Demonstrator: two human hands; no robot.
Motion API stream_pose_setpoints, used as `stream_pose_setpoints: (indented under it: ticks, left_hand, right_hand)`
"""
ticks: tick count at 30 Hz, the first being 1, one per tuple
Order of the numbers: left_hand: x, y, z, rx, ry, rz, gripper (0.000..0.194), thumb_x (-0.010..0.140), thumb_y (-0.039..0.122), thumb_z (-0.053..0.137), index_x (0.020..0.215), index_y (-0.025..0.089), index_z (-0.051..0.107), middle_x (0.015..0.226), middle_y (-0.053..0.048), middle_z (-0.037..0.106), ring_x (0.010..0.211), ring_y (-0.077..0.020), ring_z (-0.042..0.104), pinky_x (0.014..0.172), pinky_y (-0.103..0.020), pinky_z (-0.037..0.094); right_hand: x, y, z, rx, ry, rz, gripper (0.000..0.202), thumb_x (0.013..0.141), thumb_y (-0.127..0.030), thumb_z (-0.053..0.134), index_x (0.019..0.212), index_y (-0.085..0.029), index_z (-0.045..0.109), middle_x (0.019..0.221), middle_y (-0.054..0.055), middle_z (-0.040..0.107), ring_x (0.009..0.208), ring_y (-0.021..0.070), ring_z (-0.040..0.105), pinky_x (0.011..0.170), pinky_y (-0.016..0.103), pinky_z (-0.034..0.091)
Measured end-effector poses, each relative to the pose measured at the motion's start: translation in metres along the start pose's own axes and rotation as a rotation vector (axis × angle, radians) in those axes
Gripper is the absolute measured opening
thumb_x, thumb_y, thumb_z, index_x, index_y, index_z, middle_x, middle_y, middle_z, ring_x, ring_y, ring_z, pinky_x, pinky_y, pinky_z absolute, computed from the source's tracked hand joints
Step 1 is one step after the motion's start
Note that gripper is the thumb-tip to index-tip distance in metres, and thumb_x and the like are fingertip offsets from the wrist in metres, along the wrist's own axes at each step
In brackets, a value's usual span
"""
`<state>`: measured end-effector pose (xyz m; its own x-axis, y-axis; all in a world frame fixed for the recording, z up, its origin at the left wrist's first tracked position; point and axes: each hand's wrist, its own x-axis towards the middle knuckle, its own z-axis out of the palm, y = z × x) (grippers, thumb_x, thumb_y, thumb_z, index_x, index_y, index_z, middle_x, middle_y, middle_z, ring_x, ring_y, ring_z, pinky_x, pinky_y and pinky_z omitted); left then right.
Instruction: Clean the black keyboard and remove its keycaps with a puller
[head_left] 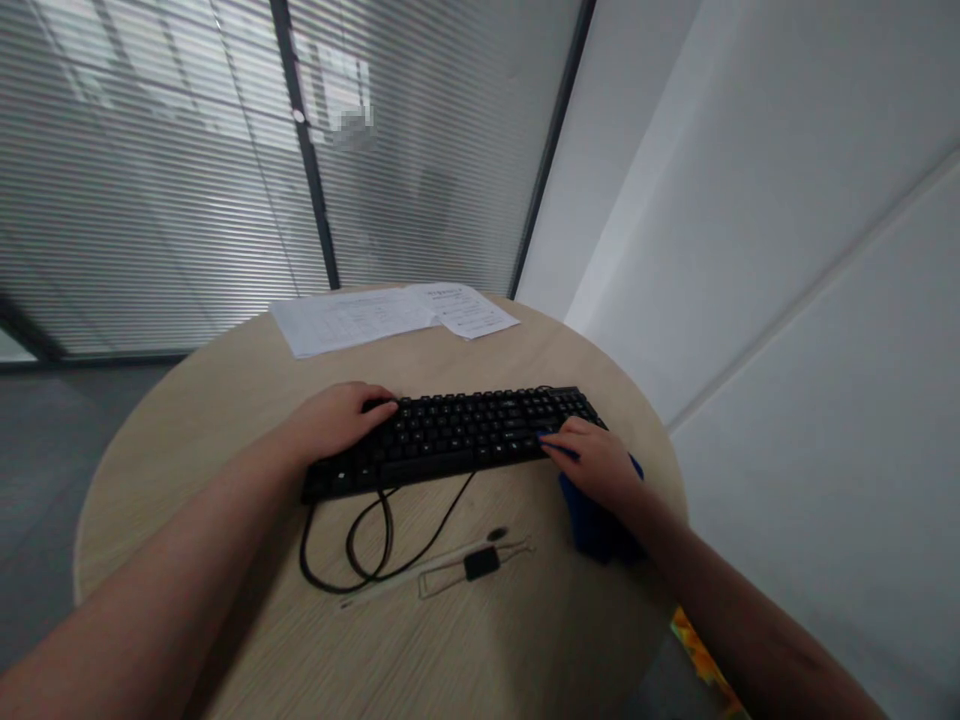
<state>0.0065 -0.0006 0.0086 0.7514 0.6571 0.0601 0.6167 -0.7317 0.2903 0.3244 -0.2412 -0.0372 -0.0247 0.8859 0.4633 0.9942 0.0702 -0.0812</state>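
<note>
Head view shows me the keyboard (487, 425), black, with small pale marks on its keys (446, 432), lying on the round table (442, 655). Its long axis runs left to right, right end slightly farther; its space bar (427, 467) is toward me. My left hand (341, 418) grasps its left end; my right hand (592, 460) pinches a blue cloth (592, 522) at its right part.

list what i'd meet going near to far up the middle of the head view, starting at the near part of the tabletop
Wire keycap puller with a black middle → black computer keyboard → printed paper sheets → horizontal slatted blinds.
</note>
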Motion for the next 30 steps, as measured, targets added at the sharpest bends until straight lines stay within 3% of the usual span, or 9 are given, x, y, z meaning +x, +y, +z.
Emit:
stream_pose_setpoints:
  ticks: [4,9,14,21,26,30]
  left_hand:
    - [0.002,-0.003,0.001,-0.002,-0.014,0.012,0.061,0.092,0.056,0.037,0.123,0.017,0.072,0.124,-0.012,0.073,0.115,-0.0302,0.066,0.105,-0.041,0.047]
    - [0.003,-0.002,0.001,-0.005,-0.018,0.006,0.060,0.092,0.056,0.037,0.122,0.017,0.072,0.124,-0.012,0.073,0.115,-0.0307,0.066,0.105,-0.042,0.046]
    - [0.002,-0.002,0.001,-0.001,-0.004,0.004,0.062,0.092,0.057,0.036,0.122,0.017,0.072,0.124,-0.012,0.073,0.114,-0.0309,0.066,0.105,-0.042,0.047]
    - [0.002,-0.003,0.001,-0.006,0.006,0.003,0.061,0.092,0.057,0.037,0.121,0.016,0.072,0.123,-0.012,0.073,0.114,-0.0308,0.066,0.104,-0.042,0.048]
    - [0.003,-0.003,0.002,-0.008,0.007,-0.014,0.061,0.090,0.057,0.038,0.120,0.017,0.073,0.120,-0.012,0.074,0.111,-0.0310,0.067,0.102,-0.042,0.049]
    - [0.003,-0.003,0.002,0.003,0.005,-0.013,0.061,0.091,0.058,0.037,0.119,0.018,0.073,0.120,-0.011,0.074,0.112,-0.0311,0.067,0.103,-0.043,0.049]
  right_hand:
    - [-0.006,0.000,-0.005,-0.007,-0.096,0.008,0.026,0.097,-0.030,0.059,0.111,-0.023,0.079,0.089,0.006,0.072,0.081,0.0189,0.067,0.072,0.031,0.051]
    - [-0.006,-0.001,-0.009,0.033,-0.082,0.083,0.028,0.098,-0.030,0.056,0.112,-0.022,0.079,0.087,0.006,0.071,0.082,0.0192,0.067,0.072,0.030,0.049]
    - [-0.007,0.001,-0.006,0.064,-0.110,0.014,0.030,0.098,-0.030,0.056,0.115,-0.020,0.078,0.085,0.006,0.069,0.077,0.0185,0.065,0.071,0.031,0.048]
    - [-0.011,0.008,-0.008,0.039,0.077,0.134,0.028,0.097,-0.027,0.055,0.105,-0.019,0.081,0.080,0.007,0.069,0.075,0.0192,0.065,0.068,0.030,0.048]
    - [-0.012,0.011,-0.006,0.081,-0.056,0.059,0.028,0.097,-0.028,0.057,0.110,-0.020,0.080,0.083,0.007,0.070,0.077,0.0189,0.066,0.070,0.031,0.049]
    - [-0.011,0.010,-0.005,0.070,-0.049,0.128,0.027,0.096,-0.029,0.057,0.106,-0.021,0.081,0.084,0.007,0.072,0.078,0.0195,0.067,0.071,0.031,0.049]
